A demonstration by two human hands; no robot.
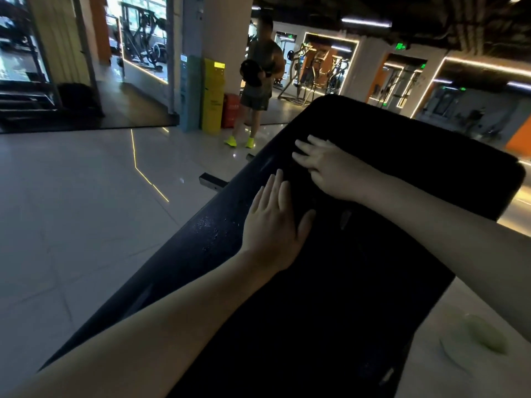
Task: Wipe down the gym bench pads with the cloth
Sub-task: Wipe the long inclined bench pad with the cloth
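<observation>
A long black bench pad (402,173) runs from the lower left to the upper right. Wet droplets (209,228) speckle its left edge. My left hand (273,222) lies flat on the pad, fingers together and pointing away from me. My right hand (324,168) rests further up with fingers spread, pressing down. A dark cloth (330,216) seems to lie on the pad between and under my hands. It is barely distinguishable from the pad except for a small pale tag. Neither hand is closed around anything.
A person (258,81) in shorts and yellow shoes stands beyond the bench holding a weight plate. A yellow box (212,96) and a red container (231,110) stand by a pillar. The bench's metal foot (211,180) juts onto the tiled floor. A pale green object (485,337) lies at lower right.
</observation>
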